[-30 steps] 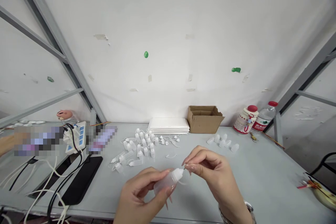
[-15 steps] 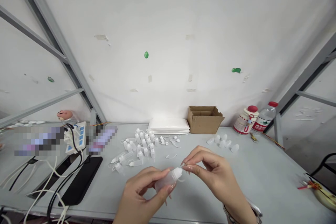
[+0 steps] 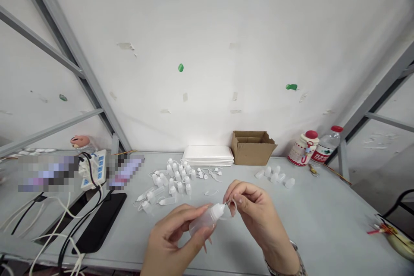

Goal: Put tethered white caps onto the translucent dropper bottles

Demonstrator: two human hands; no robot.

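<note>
My left hand (image 3: 181,235) is wrapped round a translucent plastic dropper bottle (image 3: 202,221), tilted with its white nozzle top (image 3: 217,211) toward the right. A thin clear strap (image 3: 233,209) loops from the bottle's neck up to my right hand (image 3: 247,202). Pinched fingers of that hand hold the strap's end close to the nozzle tip; a tiny dark bit shows there, too small to name. On the table behind my left hand lie several small capped dropper bottles (image 3: 177,177). A loose strap (image 3: 211,192) lies just beyond the held bottle.
White flat stack (image 3: 207,155) and open cardboard box (image 3: 254,151) stand against the wall. Several loose translucent bottles (image 3: 274,177) lie right of centre. Farther right are a red-topped flask (image 3: 302,148) and a water bottle (image 3: 328,144). Cables, a black phone (image 3: 100,222) and power strip (image 3: 97,170) fill the left.
My right hand has turned and drawn slightly back from the nozzle, and the clear strap now shows looped up to its fingers. My left hand keeps its hold on the dropper bottle.
</note>
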